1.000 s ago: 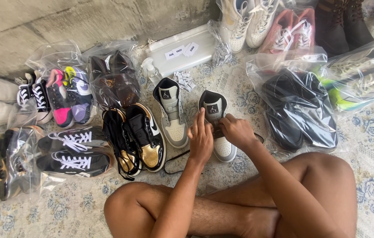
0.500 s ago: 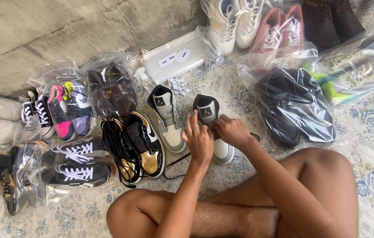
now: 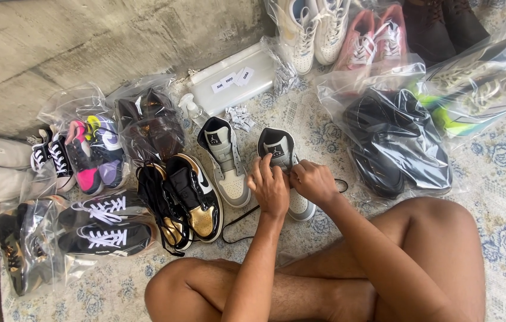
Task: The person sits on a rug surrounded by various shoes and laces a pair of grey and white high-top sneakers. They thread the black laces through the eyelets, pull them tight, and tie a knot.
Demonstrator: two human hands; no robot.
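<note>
Grey-and-white high-top sneaker (image 3: 281, 156) lies on the patterned rug (image 3: 503, 179), its long axis running from the black tongue at the far end to the toe near the knees. Both grips close on its laces: left hand (image 3: 270, 189) and right hand (image 3: 314, 182) touch over the middle. Its mate (image 3: 224, 160) lies just left, bagged black shoes (image 3: 396, 143) crowd the right, and a black lace (image 3: 238, 222) trails nearer.

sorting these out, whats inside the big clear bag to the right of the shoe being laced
The clear bag holds dark, black-looking shoes; how many cannot be told through the glare and folds. Both hands, left hand and right hand, are on the grey high-top beside it.
</note>
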